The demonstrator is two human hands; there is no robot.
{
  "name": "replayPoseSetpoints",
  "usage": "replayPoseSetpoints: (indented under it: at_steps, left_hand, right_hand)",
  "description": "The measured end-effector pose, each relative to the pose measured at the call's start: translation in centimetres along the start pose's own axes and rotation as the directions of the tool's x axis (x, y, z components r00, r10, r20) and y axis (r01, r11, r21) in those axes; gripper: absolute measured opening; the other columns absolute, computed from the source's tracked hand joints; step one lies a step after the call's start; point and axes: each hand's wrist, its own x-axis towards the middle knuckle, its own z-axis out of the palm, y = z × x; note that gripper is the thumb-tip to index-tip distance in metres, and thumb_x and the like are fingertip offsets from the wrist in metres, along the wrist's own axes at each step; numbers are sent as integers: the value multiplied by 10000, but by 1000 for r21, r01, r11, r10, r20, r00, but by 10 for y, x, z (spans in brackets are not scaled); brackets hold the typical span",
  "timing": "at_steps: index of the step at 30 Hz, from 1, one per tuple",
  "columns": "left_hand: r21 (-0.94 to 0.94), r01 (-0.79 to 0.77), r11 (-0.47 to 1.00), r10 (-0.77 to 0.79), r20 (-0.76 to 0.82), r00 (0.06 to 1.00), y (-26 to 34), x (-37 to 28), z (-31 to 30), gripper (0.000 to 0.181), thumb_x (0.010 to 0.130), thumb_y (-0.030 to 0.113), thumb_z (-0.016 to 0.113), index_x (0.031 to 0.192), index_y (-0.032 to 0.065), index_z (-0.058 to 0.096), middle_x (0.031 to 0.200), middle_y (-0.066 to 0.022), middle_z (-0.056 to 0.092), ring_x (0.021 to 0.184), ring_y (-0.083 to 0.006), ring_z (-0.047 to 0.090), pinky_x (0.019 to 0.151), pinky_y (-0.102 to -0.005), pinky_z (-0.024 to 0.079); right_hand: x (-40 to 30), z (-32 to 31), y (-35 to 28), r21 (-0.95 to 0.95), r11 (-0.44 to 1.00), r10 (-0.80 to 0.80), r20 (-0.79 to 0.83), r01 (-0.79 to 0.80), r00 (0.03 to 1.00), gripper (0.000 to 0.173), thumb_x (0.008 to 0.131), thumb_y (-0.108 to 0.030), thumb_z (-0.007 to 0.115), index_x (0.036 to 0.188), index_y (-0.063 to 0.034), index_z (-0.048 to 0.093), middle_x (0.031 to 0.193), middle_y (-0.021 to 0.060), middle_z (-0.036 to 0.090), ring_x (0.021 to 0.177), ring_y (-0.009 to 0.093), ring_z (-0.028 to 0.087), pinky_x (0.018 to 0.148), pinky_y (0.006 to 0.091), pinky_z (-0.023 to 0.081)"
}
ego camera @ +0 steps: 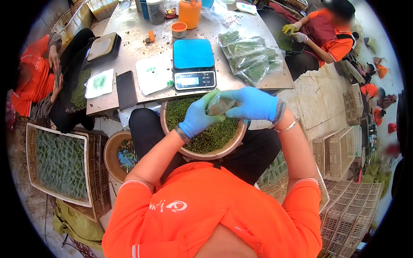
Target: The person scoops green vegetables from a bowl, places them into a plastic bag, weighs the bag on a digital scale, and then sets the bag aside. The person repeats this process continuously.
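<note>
My left hand (201, 114), in a blue and green glove, grips one side of a small clear plastic bag (220, 105). On the bag's other side are the gloved fingers of my right hand (253, 104). What lies inside the bag is hard to make out. Both hands are above a round tub (239, 138) of small green leafy pieces, between my knees. Beyond it, at the table's edge, stands a digital scale (194, 54) with a blue top. Filled clear bags of greens (251, 54) lie overlapping to its right, and a stack of white printed bags (154, 74) lies to its left.
A phone (126, 90), an orange bottle (189, 13) and a second scale (102, 46) are on the table. Co-workers sit at left and right. A crate of filled bags (61, 164) and a tub with scraps (111, 154) stand at left, stacked crates (350, 213) at right.
</note>
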Motion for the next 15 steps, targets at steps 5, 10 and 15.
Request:
replayPoseSetpoints:
  at_steps: [5,10,15]
  left_hand:
    - [-16,-39,999,40,39,998,2,11,30,678,713,141,815,1316,36,522,1211,-137,631,1071,-177,618,921,-311,494]
    - [-288,74,955,-46,103,994,-9,23,27,713,712,136,825,1335,27,496,1247,-138,607,1097,-175,602,943,-316,487]
    - [-19,-24,1000,25,75,997,0,35,61,752,722,164,824,1361,14,457,1236,-155,610,1081,-188,610,915,-320,505]
  right_hand:
    - [-3,5,0,-194,981,19,53,-9,998,378,798,-148,680,1162,-53,637,861,103,691,717,192,653,685,303,532]
    - [-38,-27,-13,-167,978,111,-114,-129,987,502,781,-222,656,1262,-100,584,971,180,675,857,275,669,799,363,518]
    - [-29,3,31,-477,879,-47,-135,-23,990,401,762,-139,645,1158,-88,614,970,157,666,841,301,656,767,374,519]
